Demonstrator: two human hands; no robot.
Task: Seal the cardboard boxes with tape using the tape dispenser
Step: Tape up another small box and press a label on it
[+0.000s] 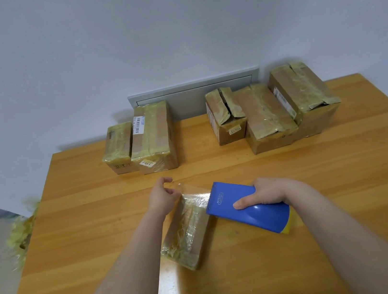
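While the right hand point(262, 193) is wrapping its fingers round the blue tape dispenser point(247, 208), thumb lying along the near side of the shell, the left hand point(162, 196) is curling thumb and forefinger together on what looks like the free end of the clear tape strip point(193, 193). The strip is stretching between the two, just over the small cardboard box point(188, 230). That box is lying at an angle in the middle of the tabletop point(343, 175), close to the person, one end under the dispenser's toothed edge, and it's wearing a crinkled skin of yellowish tape. It's looking light to me, small enough to skid on this glossy wood, so I'd be wanting a palm pressing on its top or fingers bracing an end while tape is going on. The corners should be stiff, the panels softer. The tape is the fussy one: thin, limp and sticky, ready to fold on itself, so pinching the very tip and pulling it taut is making sense. The dispenser is hard, smooth plastic, best gripped round the middle, clear of the blade. At the back, two taped boxes point(153, 137) are waiting on the left and three more boxes point(266, 117) on the right, some with flaps lifting.
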